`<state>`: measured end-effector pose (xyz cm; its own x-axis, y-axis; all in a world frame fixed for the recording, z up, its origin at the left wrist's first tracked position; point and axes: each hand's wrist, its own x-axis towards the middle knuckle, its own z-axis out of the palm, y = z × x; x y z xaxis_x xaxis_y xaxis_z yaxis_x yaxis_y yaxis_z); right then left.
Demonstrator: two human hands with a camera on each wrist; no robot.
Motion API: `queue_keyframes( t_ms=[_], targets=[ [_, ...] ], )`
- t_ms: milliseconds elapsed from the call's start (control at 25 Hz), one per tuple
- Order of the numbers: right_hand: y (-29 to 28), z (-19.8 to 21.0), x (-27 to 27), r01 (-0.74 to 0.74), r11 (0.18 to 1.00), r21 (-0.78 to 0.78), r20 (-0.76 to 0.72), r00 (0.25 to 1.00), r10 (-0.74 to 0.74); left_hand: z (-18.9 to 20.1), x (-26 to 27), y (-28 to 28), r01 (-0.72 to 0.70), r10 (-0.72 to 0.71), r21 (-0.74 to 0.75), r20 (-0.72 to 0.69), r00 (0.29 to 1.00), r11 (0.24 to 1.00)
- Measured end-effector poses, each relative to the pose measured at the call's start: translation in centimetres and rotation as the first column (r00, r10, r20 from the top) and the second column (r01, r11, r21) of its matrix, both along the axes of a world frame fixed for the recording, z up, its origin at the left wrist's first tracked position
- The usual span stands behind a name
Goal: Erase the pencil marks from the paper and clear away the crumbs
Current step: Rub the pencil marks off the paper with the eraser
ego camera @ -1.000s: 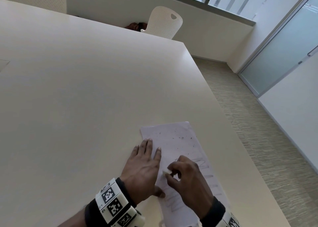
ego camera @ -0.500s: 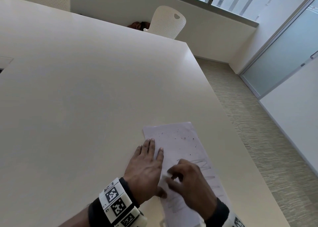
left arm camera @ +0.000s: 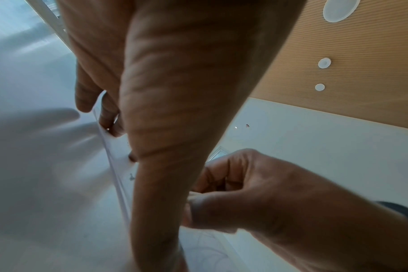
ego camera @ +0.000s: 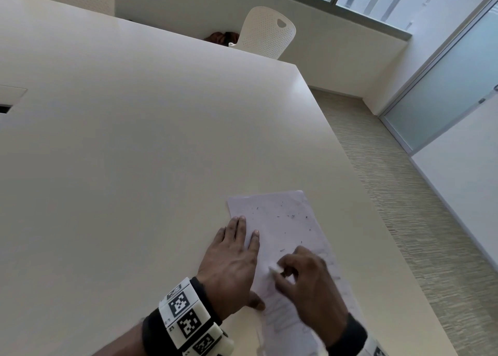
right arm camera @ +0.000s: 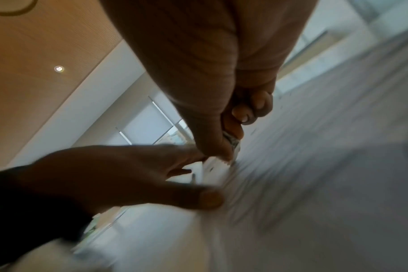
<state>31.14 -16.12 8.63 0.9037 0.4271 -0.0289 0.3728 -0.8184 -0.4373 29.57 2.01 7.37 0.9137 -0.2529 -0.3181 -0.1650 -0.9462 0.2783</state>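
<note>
Pinching a small white eraser [ego camera: 275, 269] between thumb and curled fingers, the right hand [ego camera: 307, 288] rubs it on the paper [ego camera: 285, 229], over the near part of the sheet where faint pencil marks [ego camera: 280, 315] remain. Just left of that spot, the left hand [ego camera: 231, 261] lies flat with fingers straight and spread across the paper's left edge, holding nothing, apparently to stop the sheet sliding under the strokes. Beyond both hands, dark crumbs [ego camera: 292, 216] dot the paper's far half, not yet cleared. The paper sits near the right edge of the table [ego camera: 134, 153]; a white chair [ego camera: 265, 32] stands far beyond it.
</note>
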Motion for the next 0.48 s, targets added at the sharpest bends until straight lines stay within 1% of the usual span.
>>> queue_keyframes(
  t_ms=[40, 80, 120, 200, 240, 280, 320, 360, 400, 440, 480],
  targets=[
    [0.3, -0.1, -0.9, -0.053, 0.999, 0.003, -0.049, 0.997, 0.053, 0.0, 0.0, 0.0, -0.001, 0.001, -0.006, 0.0, 1.0, 1.0],
    [0.1, -0.1, -1.1, -0.064, 0.998, 0.008, -0.079, 0.995, 0.064, 0.0, 0.1, 0.0, -0.001, 0.001, -0.008, 0.002, 1.0, 1.0],
    [-0.5, -0.3, -0.3, -0.029, 1.0, 0.007, -0.061, 0.998, 0.03, -0.1, 0.1, 0.0, -0.001, 0.001, -0.006, 0.004, 1.0, 1.0],
    [-1.6, 0.0, 1.6, 0.101, 0.995, -0.01, 0.038, 0.994, -0.1, -0.1, 0.0, 0.0, 0.0, 0.0, -0.003, -0.002, 1.0, 1.0],
    [-1.6, 0.1, 1.7, 0.134, 0.991, -0.014, 0.054, 0.99, -0.133, -0.1, -0.1, 0.0, 0.0, 0.0, -0.003, -0.006, 1.0, 1.0],
    [-1.3, 0.1, 1.2, 0.114, 0.993, -0.006, 0.046, 0.992, -0.114, 0.0, 0.0, 0.0, -0.001, 0.001, -0.004, -0.005, 1.0, 1.0],
    [-0.5, -0.1, 0.2, 0.052, 0.999, 0.01, 0.015, 0.998, -0.053, 0.1, 0.0, 0.0, -0.002, 0.002, -0.007, -0.004, 1.0, 1.0],
    [0.3, -0.2, -0.9, -0.014, 0.999, 0.029, -0.031, 0.999, 0.015, 0.1, 0.0, 0.0, -0.004, 0.004, -0.012, -0.003, 1.0, 1.0],
    [0.8, -0.1, -1.4, -0.042, 0.998, 0.047, -0.077, 0.996, 0.045, 0.1, 0.0, 0.0, -0.007, 0.007, -0.015, -0.001, 1.0, 1.0],
    [0.5, -0.3, -1.0, -0.022, 0.998, 0.059, -0.088, 0.996, 0.027, 0.1, 0.0, 0.0, -0.006, 0.006, -0.016, 0.001, 1.0, 1.0],
    [-0.1, -0.5, 0.1, 0.036, 0.997, 0.067, -0.051, 0.998, -0.033, 0.1, 0.0, 0.0, -0.004, 0.004, -0.015, 0.002, 1.0, 1.0]
  ],
)
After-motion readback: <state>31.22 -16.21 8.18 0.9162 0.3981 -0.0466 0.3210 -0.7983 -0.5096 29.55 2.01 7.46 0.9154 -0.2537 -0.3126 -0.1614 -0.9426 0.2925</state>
